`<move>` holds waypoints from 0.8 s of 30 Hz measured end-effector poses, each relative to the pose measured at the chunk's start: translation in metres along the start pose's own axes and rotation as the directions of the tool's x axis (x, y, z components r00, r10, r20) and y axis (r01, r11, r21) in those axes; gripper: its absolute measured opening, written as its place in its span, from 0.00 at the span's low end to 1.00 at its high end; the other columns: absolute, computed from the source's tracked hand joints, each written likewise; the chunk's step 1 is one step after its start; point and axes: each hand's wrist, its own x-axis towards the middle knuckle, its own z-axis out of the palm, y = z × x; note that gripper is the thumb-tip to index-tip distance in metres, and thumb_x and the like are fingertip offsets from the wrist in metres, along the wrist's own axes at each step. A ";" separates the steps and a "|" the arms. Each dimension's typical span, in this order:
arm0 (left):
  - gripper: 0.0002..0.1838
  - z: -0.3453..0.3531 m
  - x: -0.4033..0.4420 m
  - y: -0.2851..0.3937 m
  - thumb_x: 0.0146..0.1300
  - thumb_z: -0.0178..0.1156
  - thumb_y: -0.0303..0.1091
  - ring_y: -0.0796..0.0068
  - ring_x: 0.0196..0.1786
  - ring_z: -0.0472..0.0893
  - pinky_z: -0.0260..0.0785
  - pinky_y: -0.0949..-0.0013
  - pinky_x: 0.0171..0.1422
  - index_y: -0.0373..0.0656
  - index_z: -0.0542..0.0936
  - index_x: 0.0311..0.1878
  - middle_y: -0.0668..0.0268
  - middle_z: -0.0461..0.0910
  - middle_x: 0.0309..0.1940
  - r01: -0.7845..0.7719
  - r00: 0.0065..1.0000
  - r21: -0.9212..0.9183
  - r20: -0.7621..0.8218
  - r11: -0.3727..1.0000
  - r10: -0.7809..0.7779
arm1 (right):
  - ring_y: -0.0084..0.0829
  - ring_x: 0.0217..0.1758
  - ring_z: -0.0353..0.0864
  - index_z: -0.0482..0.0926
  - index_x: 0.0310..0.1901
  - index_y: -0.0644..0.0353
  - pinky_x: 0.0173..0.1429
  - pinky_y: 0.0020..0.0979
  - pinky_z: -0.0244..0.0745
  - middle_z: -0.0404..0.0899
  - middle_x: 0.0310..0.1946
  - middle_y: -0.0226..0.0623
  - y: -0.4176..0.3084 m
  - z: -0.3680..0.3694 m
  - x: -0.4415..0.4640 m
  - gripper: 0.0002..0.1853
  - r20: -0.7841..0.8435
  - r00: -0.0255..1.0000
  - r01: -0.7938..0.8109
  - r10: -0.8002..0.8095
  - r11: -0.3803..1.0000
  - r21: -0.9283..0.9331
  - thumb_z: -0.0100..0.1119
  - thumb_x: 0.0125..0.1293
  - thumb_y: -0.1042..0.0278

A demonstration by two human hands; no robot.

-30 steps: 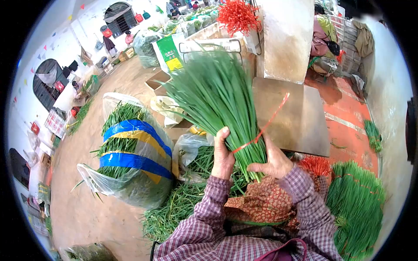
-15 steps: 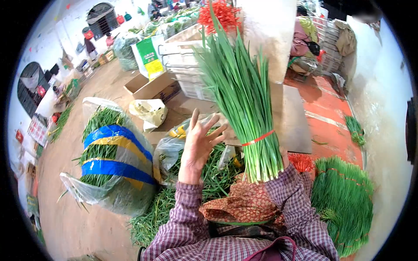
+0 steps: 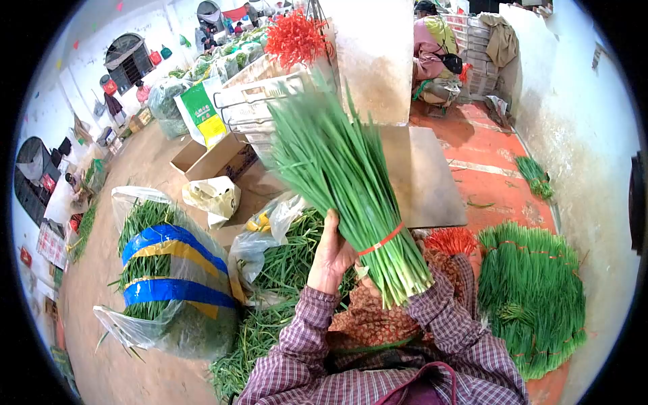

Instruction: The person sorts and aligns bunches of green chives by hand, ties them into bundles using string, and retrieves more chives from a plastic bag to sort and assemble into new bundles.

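Note:
A bundle of garlic chives [image 3: 368, 216] is held up at a slant in front of me, its leaf tips toward the upper left and pale cut ends toward the lower right. A red tie [image 3: 381, 239] goes round it near the cut ends. My left hand [image 3: 332, 260] grips the bundle's left side, thumb raised along the stalks and fingers passing behind. Behind the lower stalks my right hand is mostly hidden; its checked sleeve [image 3: 442, 307] reaches up to the cut ends, and it appears to hold the bundle from below.
Tied chives [image 3: 530, 297] are piled at my right by red ties [image 3: 451, 241]. Loose greens [image 3: 290, 270] lie at my left beside a taped bag [image 3: 177, 270]. Ahead are a board [image 3: 435, 179], a carton [image 3: 212, 158], crates [image 3: 253, 101] and more red ties [image 3: 295, 39]. Another person [image 3: 435, 50] is farther back.
My left hand, open and apart from the bundle before, now grips its left side. The bundle has tilted further left and come lower, and my right hand has gone further behind it. The view has shifted.

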 end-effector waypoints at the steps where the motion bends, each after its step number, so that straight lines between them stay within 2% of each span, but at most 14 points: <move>1: 0.35 0.010 0.001 -0.002 0.62 0.64 0.46 0.57 0.65 0.71 0.66 0.45 0.69 0.44 0.63 0.68 0.58 0.69 0.64 -0.041 0.999 0.051 -0.025 0.998 0.042 | 0.43 0.59 0.77 0.66 0.65 0.63 0.60 0.50 0.75 0.72 0.61 0.48 0.000 0.001 -0.003 0.32 -0.012 1.000 -0.009 0.009 1.000 -0.005 0.51 0.68 0.47; 4: 0.28 0.017 0.007 -0.003 0.65 0.62 0.45 0.58 0.58 0.78 0.73 0.49 0.62 0.42 0.68 0.63 0.56 0.74 0.59 -0.014 0.997 0.108 -0.074 0.994 0.023 | 0.42 0.60 0.76 0.65 0.66 0.62 0.62 0.49 0.74 0.71 0.62 0.47 -0.003 0.001 -0.011 0.32 -0.051 0.998 -0.023 0.022 1.000 -0.017 0.49 0.69 0.46; 5: 0.32 0.020 0.007 -0.002 0.62 0.65 0.41 0.61 0.60 0.76 0.74 0.50 0.62 0.42 0.66 0.65 0.58 0.74 0.59 0.003 0.996 0.130 -0.085 0.991 0.008 | 0.42 0.60 0.76 0.65 0.67 0.62 0.63 0.48 0.74 0.71 0.62 0.47 -0.004 0.000 -0.010 0.33 -0.064 0.998 -0.023 0.022 0.999 -0.021 0.48 0.69 0.46; 10: 0.29 0.034 0.007 -0.005 0.60 0.66 0.38 0.64 0.55 0.78 0.75 0.55 0.61 0.40 0.69 0.62 0.61 0.76 0.56 -0.063 0.996 0.149 -0.053 0.987 0.071 | 0.41 0.62 0.74 0.63 0.68 0.61 0.65 0.46 0.71 0.70 0.63 0.46 -0.020 -0.004 -0.015 0.33 -0.189 0.982 -0.048 0.029 0.994 -0.100 0.45 0.71 0.45; 13: 0.27 0.037 0.010 0.001 0.59 0.66 0.37 0.67 0.53 0.80 0.75 0.58 0.59 0.39 0.71 0.60 0.62 0.78 0.52 -0.169 0.979 0.223 -0.074 0.960 0.190 | 0.40 0.63 0.73 0.62 0.69 0.61 0.67 0.44 0.70 0.69 0.64 0.45 -0.044 0.017 -0.015 0.33 -0.359 0.933 -0.122 -0.016 0.926 -0.358 0.44 0.72 0.44; 14: 0.25 0.045 0.006 0.005 0.59 0.66 0.37 0.68 0.51 0.80 0.76 0.60 0.58 0.38 0.73 0.57 0.63 0.80 0.50 -0.169 0.973 0.259 -0.110 0.951 0.203 | 0.37 0.64 0.72 0.63 0.68 0.62 0.69 0.39 0.68 0.71 0.63 0.42 -0.056 0.039 -0.009 0.32 -0.351 0.929 -0.152 -0.115 0.747 -0.648 0.42 0.73 0.43; 15: 0.26 0.045 0.007 0.009 0.58 0.67 0.36 0.69 0.51 0.80 0.76 0.61 0.58 0.38 0.72 0.58 0.63 0.79 0.51 -0.183 0.971 0.256 -0.103 0.949 0.215 | 0.36 0.64 0.71 0.66 0.65 0.64 0.68 0.39 0.67 0.72 0.61 0.43 -0.054 0.059 0.002 0.32 -0.252 0.922 0.022 -0.294 0.690 -0.723 0.46 0.72 0.44; 16: 0.27 0.039 0.012 0.011 0.58 0.67 0.34 0.69 0.50 0.80 0.76 0.61 0.57 0.39 0.70 0.59 0.63 0.78 0.51 -0.215 0.960 0.282 -0.113 0.935 0.255 | 0.34 0.63 0.72 0.68 0.63 0.63 0.66 0.39 0.69 0.74 0.58 0.42 -0.062 0.069 -0.003 0.29 -0.175 0.864 0.006 -0.472 0.357 -0.934 0.51 0.70 0.47; 17: 0.28 0.033 0.017 0.012 0.57 0.67 0.33 0.69 0.50 0.80 0.76 0.62 0.57 0.39 0.69 0.60 0.63 0.77 0.51 -0.251 0.947 0.307 -0.120 0.918 0.299 | 0.33 0.61 0.73 0.71 0.60 0.62 0.64 0.40 0.71 0.76 0.55 0.41 -0.069 0.080 -0.009 0.27 -0.029 0.803 -0.057 -0.595 -0.029 -0.998 0.57 0.68 0.50; 18: 0.28 0.034 0.018 0.013 0.57 0.67 0.33 0.69 0.50 0.80 0.76 0.62 0.57 0.39 0.69 0.60 0.63 0.77 0.51 -0.254 0.945 0.305 -0.124 0.918 0.303 | 0.33 0.61 0.73 0.71 0.60 0.62 0.64 0.40 0.71 0.76 0.55 0.41 -0.064 0.102 -0.009 0.27 -0.030 0.807 -0.059 -0.590 -0.029 -0.998 0.57 0.68 0.50; 20: 0.31 0.037 0.020 0.014 0.56 0.68 0.30 0.69 0.50 0.79 0.76 0.63 0.56 0.40 0.66 0.61 0.63 0.76 0.51 -0.358 0.903 0.347 -0.109 0.867 0.416 | 0.30 0.52 0.77 0.78 0.51 0.56 0.58 0.40 0.72 0.78 0.43 0.35 -0.044 0.147 -0.002 0.22 0.227 0.805 -0.082 -0.548 -0.482 -0.873 0.69 0.56 0.59; 21: 0.31 0.038 0.021 0.014 0.56 0.68 0.30 0.69 0.50 0.79 0.76 0.63 0.56 0.40 0.66 0.61 0.63 0.76 0.51 -0.359 0.902 0.347 -0.110 0.866 0.418 | 0.30 0.52 0.77 0.78 0.51 0.56 0.58 0.40 0.72 0.78 0.43 0.35 -0.036 0.156 0.003 0.22 0.226 0.807 -0.081 -0.546 -0.481 -0.873 0.69 0.56 0.59; 23: 0.31 0.038 0.021 0.015 0.55 0.68 0.28 0.69 0.50 0.79 0.77 0.64 0.55 0.40 0.66 0.61 0.62 0.76 0.51 -0.399 0.867 0.391 -0.134 0.829 0.481 | 0.30 0.42 0.75 0.81 0.45 0.51 0.55 0.39 0.70 0.75 0.34 0.29 -0.020 0.167 0.012 0.22 0.500 0.832 -0.001 -0.242 -0.901 -0.434 0.74 0.44 0.63; 24: 0.32 0.038 0.021 0.015 0.54 0.68 0.27 0.69 0.49 0.79 0.77 0.64 0.54 0.40 0.66 0.61 0.62 0.75 0.51 -0.415 0.852 0.395 -0.148 0.820 0.503 | 0.33 0.39 0.72 0.82 0.43 0.48 0.55 0.40 0.67 0.72 0.32 0.27 -0.011 0.163 0.017 0.21 0.508 0.825 0.015 -0.246 -0.890 -0.456 0.74 0.43 0.61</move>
